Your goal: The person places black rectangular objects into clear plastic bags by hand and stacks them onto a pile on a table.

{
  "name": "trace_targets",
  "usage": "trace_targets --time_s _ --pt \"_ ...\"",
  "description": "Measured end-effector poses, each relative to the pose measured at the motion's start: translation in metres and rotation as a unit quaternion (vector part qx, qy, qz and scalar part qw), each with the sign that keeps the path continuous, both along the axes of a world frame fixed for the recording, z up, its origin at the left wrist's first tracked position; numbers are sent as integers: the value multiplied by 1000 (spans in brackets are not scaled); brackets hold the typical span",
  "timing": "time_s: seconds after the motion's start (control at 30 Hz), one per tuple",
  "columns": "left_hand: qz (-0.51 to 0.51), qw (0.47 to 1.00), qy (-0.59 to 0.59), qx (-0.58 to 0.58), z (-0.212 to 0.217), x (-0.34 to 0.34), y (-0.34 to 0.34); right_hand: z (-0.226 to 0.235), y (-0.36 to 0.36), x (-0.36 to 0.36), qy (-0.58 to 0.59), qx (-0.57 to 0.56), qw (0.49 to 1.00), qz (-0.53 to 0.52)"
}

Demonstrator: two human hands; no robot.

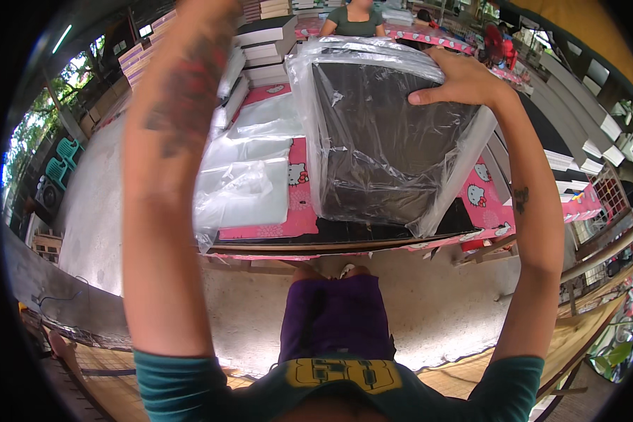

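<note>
A flat black pack in clear, wrinkled plastic (390, 148) lies on the table before me, its loose plastic edges sticking out around it. My right hand (468, 79) rests on the pack's far right corner, with the thumb stretched over the top and the fingers apart from it along the far edge. Raised at the upper left, my left hand (209, 5) is blurred and mostly cut off by the picture's top edge, so its fingers do not show. To the left of the pack lie flat clear plastic bags (245, 186).
A pink patterned cloth (304, 204) covers the table. Stacks of white-edged, dark-topped books (269, 46) stand at the far left, with more dark-covered stacks (555, 133) on the right. Across the table is another person (355, 21). Green chairs (63, 162) stand far left.
</note>
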State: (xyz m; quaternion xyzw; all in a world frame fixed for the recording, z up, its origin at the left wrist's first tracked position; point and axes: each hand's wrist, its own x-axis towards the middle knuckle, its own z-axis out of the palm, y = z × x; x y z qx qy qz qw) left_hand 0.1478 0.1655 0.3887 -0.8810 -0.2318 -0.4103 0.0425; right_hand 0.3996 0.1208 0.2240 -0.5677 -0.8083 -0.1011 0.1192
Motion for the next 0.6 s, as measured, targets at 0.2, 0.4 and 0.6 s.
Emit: trace_targets --time_s 0.2,0.4,0.6 --pt "0 880 241 -409 -133 32 52 -3 10 3 -24 -23 999 -5" --pt "70 928 267 -250 -147 51 38 -1 2 4 -2 -11 1000 -1" --pt "-28 949 248 -192 -153 30 41 1 9 1 -25 -4 1000 7"
